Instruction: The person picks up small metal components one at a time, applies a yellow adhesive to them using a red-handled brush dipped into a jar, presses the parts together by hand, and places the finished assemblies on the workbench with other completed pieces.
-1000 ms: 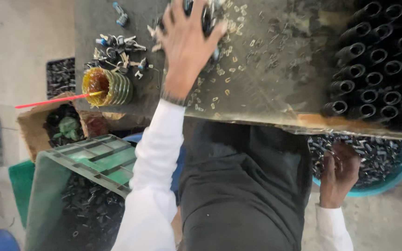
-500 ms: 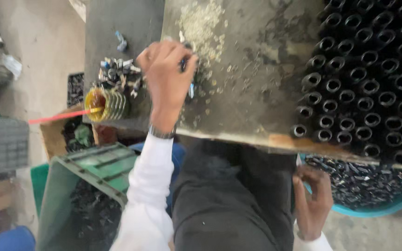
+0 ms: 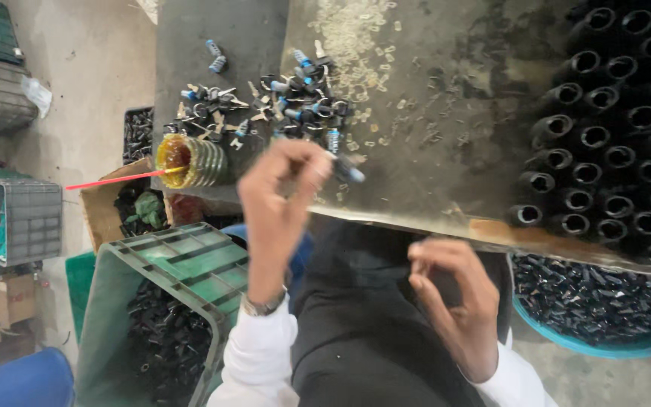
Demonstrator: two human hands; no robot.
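My left hand (image 3: pixel 279 197), a watch on its wrist, hovers at the near edge of the worn metal worktable (image 3: pixel 446 113). It pinches a small black part with a blue tip (image 3: pixel 346 170). Just beyond it lies a pile of small black, blue and silver parts (image 3: pixel 280 105). My right hand (image 3: pixel 453 301) is raised below the table edge, in front of my dark clothing. Its fingers curl around what looks like a short black tube (image 3: pixel 443 286), which is blurred.
Rows of black tubes (image 3: pixel 612 143) stand open end up on the table's right. Below them is a blue basin (image 3: pixel 604 348) of loose black parts. A yellow ribbed jar (image 3: pixel 190 160) holds a red stick. A green crate (image 3: pixel 182 264), grey crates (image 3: pixel 20 218) and a cardboard box (image 3: pixel 103 203) crowd the left.
My left hand has drawn back from the parts pile toward the table's near edge with a small part. My right hand has come up out of the blue basin.
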